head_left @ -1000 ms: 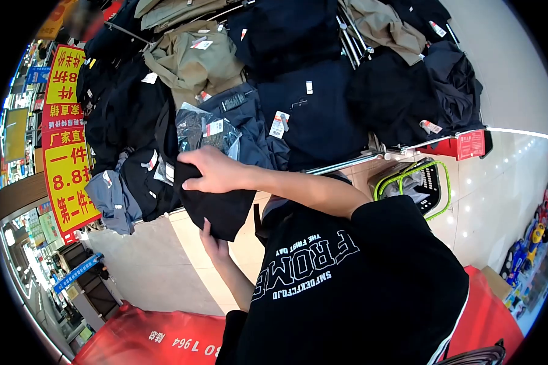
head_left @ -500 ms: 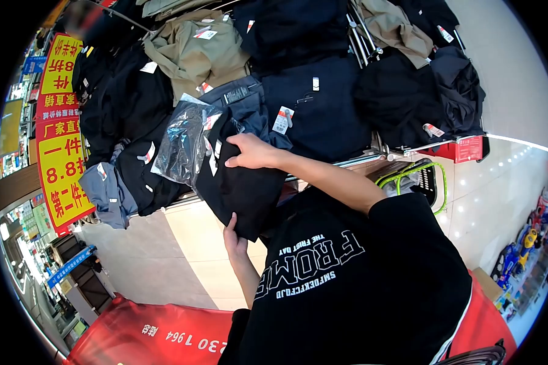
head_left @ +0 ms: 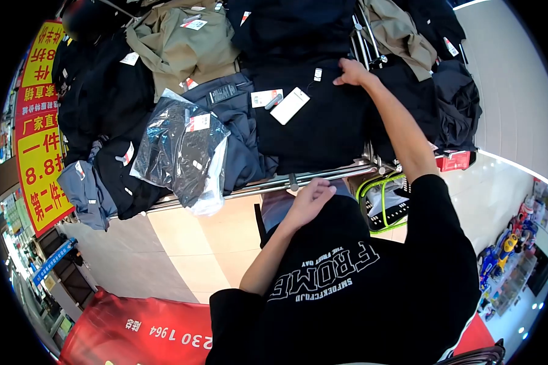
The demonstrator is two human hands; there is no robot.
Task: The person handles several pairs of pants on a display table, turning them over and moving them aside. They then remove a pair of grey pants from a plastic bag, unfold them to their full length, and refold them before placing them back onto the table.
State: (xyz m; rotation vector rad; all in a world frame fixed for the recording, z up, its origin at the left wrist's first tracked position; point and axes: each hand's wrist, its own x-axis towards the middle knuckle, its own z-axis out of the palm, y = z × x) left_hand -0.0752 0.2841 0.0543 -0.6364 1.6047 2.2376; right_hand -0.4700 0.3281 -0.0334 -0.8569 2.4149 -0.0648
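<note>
A folded black garment [head_left: 313,137] lies flat on the rack, with white hang tags [head_left: 290,106] on top. At its far right corner is my right hand [head_left: 353,73], its thumb and fingers closed on the cloth's edge. My left hand [head_left: 310,201] hangs in front of the rack's near rail, fingers loosely bent and apart, holding nothing. To the left, a dark garment in a clear plastic bag [head_left: 179,149] rests over the rail, partly covering a grey garment [head_left: 240,143].
Khaki [head_left: 186,45] and other dark folded clothes fill the rack. Its metal rail [head_left: 249,190] runs along the near edge. A green-rimmed black basket [head_left: 377,228] stands below on the right. Yellow-red sale signs [head_left: 39,128] hang at left, and a red cover [head_left: 158,322] is behind me.
The black garment, held in both hands before, now lies flat on the stack, over the navy one. My right hand moved right and away; my left let go and moved up and right.
</note>
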